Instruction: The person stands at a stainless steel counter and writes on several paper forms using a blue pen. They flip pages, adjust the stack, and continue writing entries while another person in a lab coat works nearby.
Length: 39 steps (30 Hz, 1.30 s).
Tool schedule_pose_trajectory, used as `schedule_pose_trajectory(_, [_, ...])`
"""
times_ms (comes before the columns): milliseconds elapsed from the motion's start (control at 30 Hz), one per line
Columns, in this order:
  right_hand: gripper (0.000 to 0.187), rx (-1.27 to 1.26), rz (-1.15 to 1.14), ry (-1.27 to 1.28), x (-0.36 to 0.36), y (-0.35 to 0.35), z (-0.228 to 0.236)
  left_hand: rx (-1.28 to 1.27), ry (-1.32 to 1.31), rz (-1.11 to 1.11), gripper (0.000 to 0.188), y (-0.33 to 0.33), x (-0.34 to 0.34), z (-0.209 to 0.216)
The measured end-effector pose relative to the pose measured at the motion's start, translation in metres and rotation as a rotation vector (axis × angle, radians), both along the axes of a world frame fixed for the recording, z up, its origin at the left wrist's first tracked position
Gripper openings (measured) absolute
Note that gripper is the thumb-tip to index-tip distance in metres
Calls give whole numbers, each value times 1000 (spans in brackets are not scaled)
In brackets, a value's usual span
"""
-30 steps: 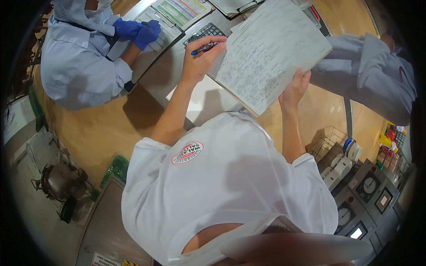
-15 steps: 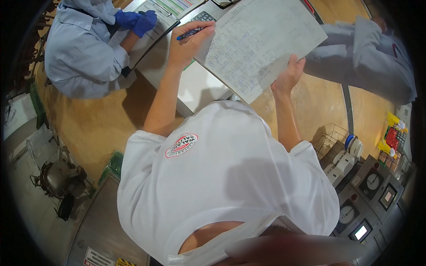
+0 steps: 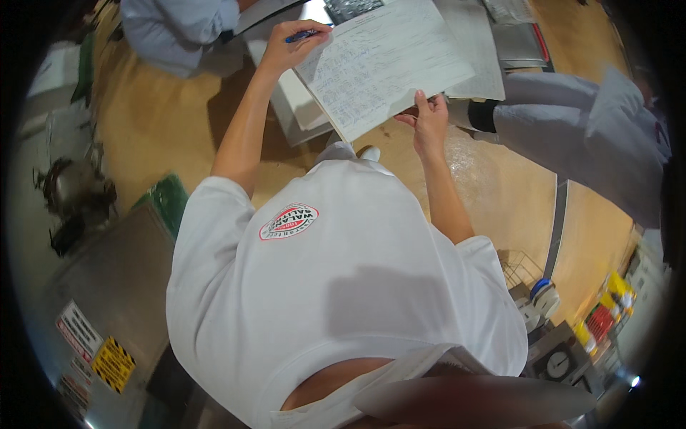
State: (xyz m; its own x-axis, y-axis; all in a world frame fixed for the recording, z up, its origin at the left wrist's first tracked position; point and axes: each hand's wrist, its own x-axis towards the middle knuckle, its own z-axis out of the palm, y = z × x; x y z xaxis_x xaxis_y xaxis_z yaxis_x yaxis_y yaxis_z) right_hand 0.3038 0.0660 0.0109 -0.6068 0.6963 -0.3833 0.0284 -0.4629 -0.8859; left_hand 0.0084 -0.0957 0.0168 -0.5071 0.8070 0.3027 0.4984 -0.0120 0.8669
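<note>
Top middle: page [image 3: 389, 63] shifted left, so side sheet [image 3: 477, 43] can be seen | pen [image 3: 301, 36] gripped by left hand [image 3: 288, 47] | page held by right hand [image 3: 430, 120]

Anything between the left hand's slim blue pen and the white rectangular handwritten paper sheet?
Nothing visible. The left hand grips the slim blue pen right at the upper-left edge of the white rectangular paper sheet. Only the right hand overlaps elsewhere, its thumb at the lower-right edge.
</note>
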Motion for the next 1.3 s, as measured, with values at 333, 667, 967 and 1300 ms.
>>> schedule_pose_trajectory(333, [28,-84,-198,-162,-27,-46,-96,-319,203,258,20,-41,2,-43])
schedule_pose_trajectory(667, [15,-7,-287,-246,10,-55,-107,-195,122,336,19,-52,7,-74])
schedule_pose_trajectory(967, [36,-62,-328,-153,35,-73,-95,-293,41,57,31,-42,10,-97])
schedule_pose_trajectory(1300, [28,75,-504,-333,109,-52,-79,-351,35,103,40,-36,5,-101])
